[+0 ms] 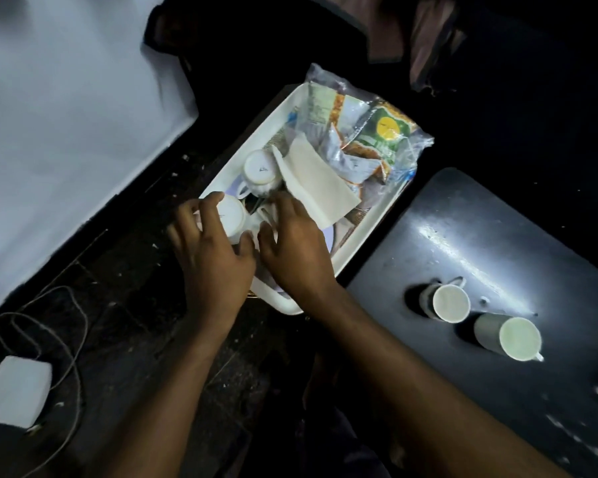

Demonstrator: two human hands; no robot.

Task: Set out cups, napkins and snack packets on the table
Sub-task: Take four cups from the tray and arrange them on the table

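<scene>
**A:** While both hands are down in the white tray (pixel 254 138), which one actually has hold of something?

**B:** The left hand (pixel 211 251). Its fingers and thumb are curled round a white cup (pixel 231 215) that stands bottom-up against the tray's left edge, toward the near end.

**A:** And the right hand (pixel 296 244)?

**B:** It lies just beside the left one, over the tray's near end. Its fingers are bent downward, with the tips by that cup's handle and the near edge of the napkin (pixel 316 181). I cannot tell whether it grips anything, because the fingertips are lost in shadow.

**A:** Where is everything else?

**B:** A second cup (pixel 260 169), also bottom-up, sits along the left edge just beyond the held one. The napkin, pale and folded, lies tilted across the middle of the tray and touches that second cup. The snack packets (pixel 370 132), inside a clear bag, fill the far end and hang over the far right corner.

**A:** Is anything on the table (pixel 463 229)?

**B:** Two upright cups (pixel 451 302) (pixel 518 338) stand near its left edge. They are just beside each other but apart, with their handles pointing away from each other. On the dark floor, well left of the tray, lies a small white box (pixel 16 395) with a cord (pixel 73 326).
</scene>
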